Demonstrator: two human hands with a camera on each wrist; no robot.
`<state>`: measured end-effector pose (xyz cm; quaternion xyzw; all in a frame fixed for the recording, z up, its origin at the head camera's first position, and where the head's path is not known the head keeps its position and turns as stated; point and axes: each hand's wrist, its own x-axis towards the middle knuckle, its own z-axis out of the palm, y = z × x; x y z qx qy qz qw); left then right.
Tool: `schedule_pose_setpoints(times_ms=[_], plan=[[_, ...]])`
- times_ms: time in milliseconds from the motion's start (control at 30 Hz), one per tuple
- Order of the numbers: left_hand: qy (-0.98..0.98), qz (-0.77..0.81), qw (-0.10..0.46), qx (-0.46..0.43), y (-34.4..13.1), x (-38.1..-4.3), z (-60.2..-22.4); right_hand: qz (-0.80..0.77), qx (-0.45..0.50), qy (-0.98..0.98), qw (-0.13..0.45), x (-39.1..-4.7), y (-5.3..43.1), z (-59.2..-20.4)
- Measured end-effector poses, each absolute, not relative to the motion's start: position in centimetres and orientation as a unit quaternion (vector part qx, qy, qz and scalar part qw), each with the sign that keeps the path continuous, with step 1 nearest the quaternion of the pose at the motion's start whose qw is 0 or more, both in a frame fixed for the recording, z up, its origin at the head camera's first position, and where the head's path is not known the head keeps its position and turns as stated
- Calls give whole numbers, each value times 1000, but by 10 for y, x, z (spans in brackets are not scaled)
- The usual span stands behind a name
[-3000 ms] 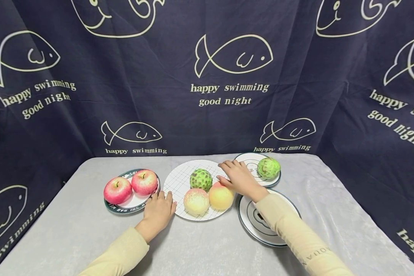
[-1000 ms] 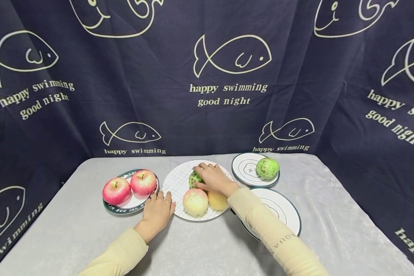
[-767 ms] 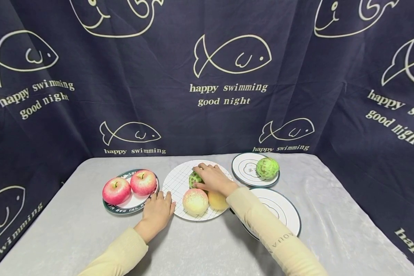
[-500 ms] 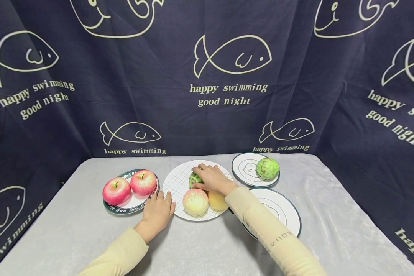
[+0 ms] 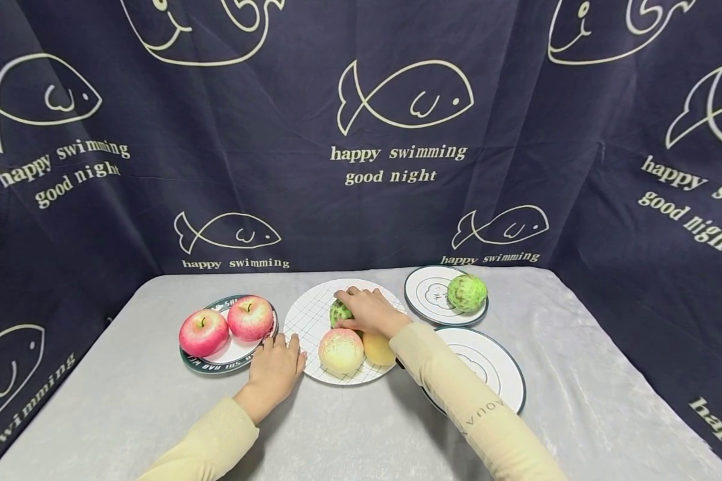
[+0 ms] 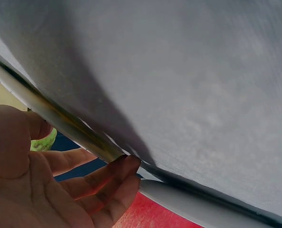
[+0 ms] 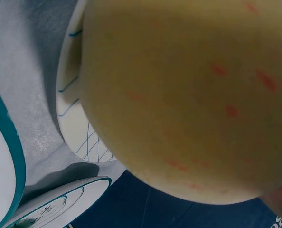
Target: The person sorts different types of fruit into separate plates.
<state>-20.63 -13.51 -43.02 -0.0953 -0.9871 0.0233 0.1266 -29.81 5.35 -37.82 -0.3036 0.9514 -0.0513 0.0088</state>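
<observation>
The person's right hand (image 5: 368, 311) is curled over a knobbly green custard apple (image 5: 339, 314), fingers across its top and thumb on the near side, gripping it where it sits on the white plate with a grid pattern (image 5: 307, 319). The left hand (image 5: 275, 367) lies well apart from it, fingers loosely bent and holding nothing, its fingertips in the narrow space between the grid plate and the plate of apples; I can't tell how firmly it touches either rim. Both arms wear cream sleeves (image 5: 216, 434), with dark lettering on the right one.

Close beneath the right hand sit two peaches: a pale, pink-topped peach (image 5: 341, 352) in front of the custard apple, and a yellower peach (image 5: 379, 349) beside it, partly covered by the hand and wrist. On the person's left, two red apples (image 5: 204, 332) rest side by side on a dark-rimmed plate (image 5: 222, 365) with white letters round its edge. On the right, a second custard apple (image 5: 467, 293) sits toward the right side of the rear plate (image 5: 421, 294), and a nearer plate (image 5: 505, 377) lies partly under the forearm.

Everything stands on a pale grey cloth (image 5: 337, 434), with a navy curtain (image 5: 313, 200) of outlined fish and "happy swimming good night" hanging around.
</observation>
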Motion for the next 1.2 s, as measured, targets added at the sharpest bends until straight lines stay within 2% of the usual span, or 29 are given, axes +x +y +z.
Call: schedule_pose_setpoints(times_ms=[1200], plan=[[-985, 29, 133, -101, -135, -204, -428, -37, -315, 948, -18, -303, 54, -377]])
